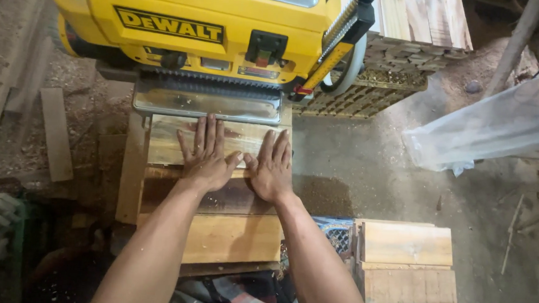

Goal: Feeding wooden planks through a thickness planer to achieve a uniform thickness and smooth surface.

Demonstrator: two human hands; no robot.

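Planer: yellow machine (202, 29), just beyond the fingertips, metal infeed table (207, 104) at its mouth.
Board: wooden panel (217, 198) under both palms, far end touching the infeed table.
Left hand (206, 160): flat, fingers spread, gripping nothing.
Right hand (273, 170): flat beside it, thumbs touching.

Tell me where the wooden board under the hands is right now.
In the head view, the wooden board lies centre-left, just in front of the yellow planer, at its metal infeed table, with the left hand and right hand flat on it.

Even soft daylight, dim shadowed lower left, sharp focus, slight edge distortion
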